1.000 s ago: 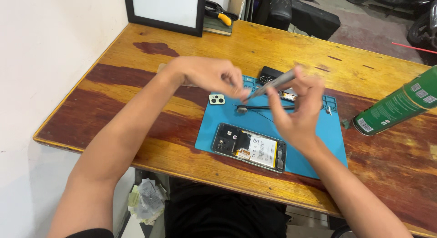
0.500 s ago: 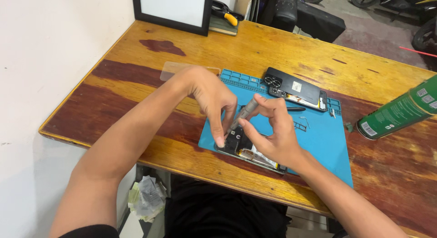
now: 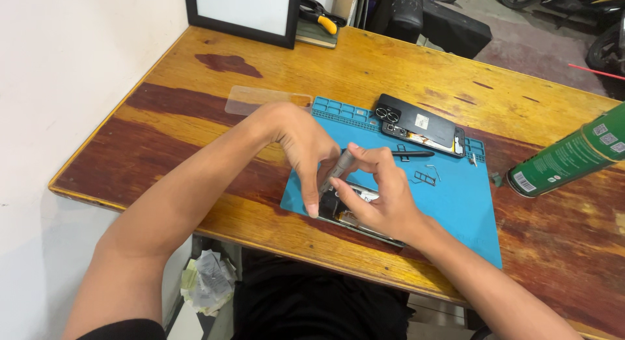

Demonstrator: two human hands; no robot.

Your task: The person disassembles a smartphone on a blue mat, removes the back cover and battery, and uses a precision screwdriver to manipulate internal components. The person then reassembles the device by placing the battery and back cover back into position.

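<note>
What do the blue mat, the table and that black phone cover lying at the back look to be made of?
The blue mat looks like matte rubber or silicone: flat, dull, with moulded compartments along its far edge. The table is wood with a glossy varnish: visible grain, worn dark patches, light reflections. The black phone cover seems smooth plastic, perhaps glass; its slight sheen leaves that open.

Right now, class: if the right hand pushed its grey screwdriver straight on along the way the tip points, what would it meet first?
The right hand angles the grey screwdriver down-left; it would likely meet the opened phone first, though depth is unclear.

A worn wooden table (image 3: 195, 119) stands against a white wall (image 3: 65, 54).
</note>
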